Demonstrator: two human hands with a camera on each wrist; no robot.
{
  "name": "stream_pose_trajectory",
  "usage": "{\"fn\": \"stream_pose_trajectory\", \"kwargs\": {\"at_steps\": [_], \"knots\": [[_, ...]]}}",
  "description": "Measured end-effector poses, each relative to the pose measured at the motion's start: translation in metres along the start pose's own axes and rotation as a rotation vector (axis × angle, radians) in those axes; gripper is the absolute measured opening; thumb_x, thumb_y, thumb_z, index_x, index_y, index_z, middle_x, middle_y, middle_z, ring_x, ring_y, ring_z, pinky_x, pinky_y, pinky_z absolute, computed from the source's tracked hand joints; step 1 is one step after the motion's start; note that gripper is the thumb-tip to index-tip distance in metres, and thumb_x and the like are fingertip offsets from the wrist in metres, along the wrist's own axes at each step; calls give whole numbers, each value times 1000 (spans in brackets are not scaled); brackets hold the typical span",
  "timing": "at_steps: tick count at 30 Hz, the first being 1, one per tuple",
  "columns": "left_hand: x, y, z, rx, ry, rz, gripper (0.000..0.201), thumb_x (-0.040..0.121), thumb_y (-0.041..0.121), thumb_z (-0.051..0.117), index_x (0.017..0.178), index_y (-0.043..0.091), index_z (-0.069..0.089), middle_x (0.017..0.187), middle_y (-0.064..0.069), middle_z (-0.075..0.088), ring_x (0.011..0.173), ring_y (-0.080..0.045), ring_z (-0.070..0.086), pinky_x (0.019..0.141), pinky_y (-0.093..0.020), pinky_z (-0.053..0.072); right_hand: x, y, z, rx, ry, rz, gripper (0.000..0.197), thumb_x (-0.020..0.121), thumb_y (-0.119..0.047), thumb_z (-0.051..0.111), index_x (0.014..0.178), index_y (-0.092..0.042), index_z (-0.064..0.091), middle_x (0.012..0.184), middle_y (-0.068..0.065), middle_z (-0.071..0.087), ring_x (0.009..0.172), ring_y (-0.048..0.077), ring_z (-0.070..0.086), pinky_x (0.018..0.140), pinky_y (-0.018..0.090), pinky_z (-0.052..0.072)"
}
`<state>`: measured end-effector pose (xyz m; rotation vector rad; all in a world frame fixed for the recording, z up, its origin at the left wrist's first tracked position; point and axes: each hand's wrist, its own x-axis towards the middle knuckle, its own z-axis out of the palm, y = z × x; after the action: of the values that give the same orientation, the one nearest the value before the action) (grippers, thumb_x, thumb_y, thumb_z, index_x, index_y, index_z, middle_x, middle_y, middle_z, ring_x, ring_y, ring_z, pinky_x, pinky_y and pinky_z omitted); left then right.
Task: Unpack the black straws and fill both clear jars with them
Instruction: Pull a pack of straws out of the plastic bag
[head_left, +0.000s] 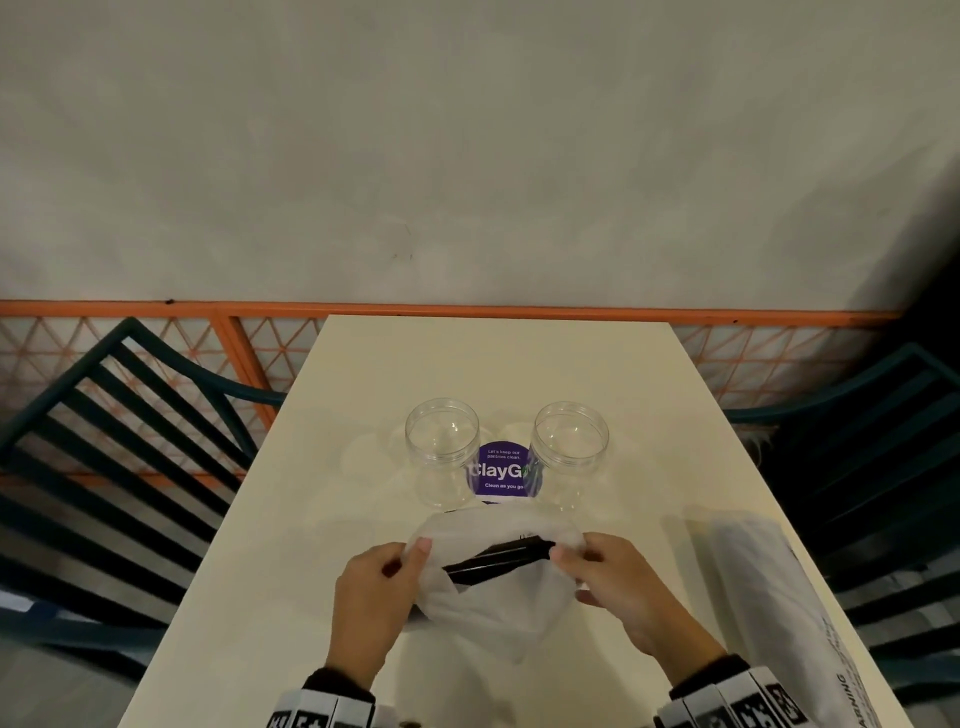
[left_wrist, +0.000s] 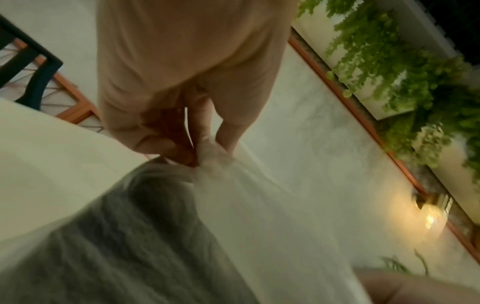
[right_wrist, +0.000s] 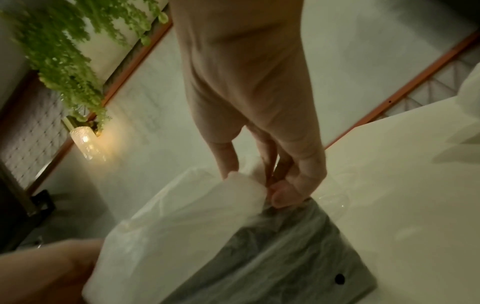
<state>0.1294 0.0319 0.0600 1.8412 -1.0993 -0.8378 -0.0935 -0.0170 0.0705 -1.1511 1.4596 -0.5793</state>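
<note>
Straws (head_left: 498, 558) btwn both hands, in bag (head_left: 483, 603).

Bag (head_left: 488, 597): thin plastic film, cloudy white, crinkled, soft sheen. Straws (head_left: 498, 558) inside: black, glossy, smooth plastic by the look. Both jars (head_left: 441, 452) (head_left: 570, 454): clear plastic, shiny, ribbed at the neck. Table (head_left: 519, 364): cream top, smooth, matt w/ faint sheen. Sticker (head_left: 501, 470): purple, flat print. 2nd bag (head_left: 769, 587) at right: frosted plastic, printed text. Chairs (head_left: 104, 415): dark painted slats.
</note>
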Motion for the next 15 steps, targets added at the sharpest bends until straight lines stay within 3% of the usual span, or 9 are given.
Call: {"fn": "stream_pose_trajectory", "kwargs": {"at_steps": [3,7,11,13,15], "knots": [[3,2,-6,-222,-130,-71,42,87,26,59,67,-11,59,61,-12,50,61,-19,41,59,-29,34,3,2,4,-40,81,-24,10,87,-16,59,83,-10,66,84,10,63,73,19,53,64,27,43],[11,1,-26,-386,-363,-292,35,89,26,53,66,4,67,61,-2,61,59,-12,49,61,-24,37,6,5,-2,75,16,63,13,89,-13,56,98,-11,65,90,7,68,80,19,59,67,25,44],[20,-7,-37,-517,-458,-435,35,93,20,48,70,5,70,65,-4,66,60,-12,54,54,-20,41,8,13,-11,174,-116,141,20,88,-4,52,99,-2,69,76,5,59,64,13,49,55,20,39],[23,-9,-37,-562,-477,-502,29,91,19,49,85,0,70,72,-6,68,65,-13,57,53,-18,44,8,15,-14,244,-135,154,19,85,-1,49,93,3,66,67,4,46,55,10,37,49,19,31],[24,-7,-35,-644,-482,-580,34,82,18,57,103,-6,66,92,-13,65,84,-20,56,68,-24,47,8,17,-17,309,-94,161,18,83,1,42,85,-3,59,62,4,35,51,11,30,48,21,27]]}}
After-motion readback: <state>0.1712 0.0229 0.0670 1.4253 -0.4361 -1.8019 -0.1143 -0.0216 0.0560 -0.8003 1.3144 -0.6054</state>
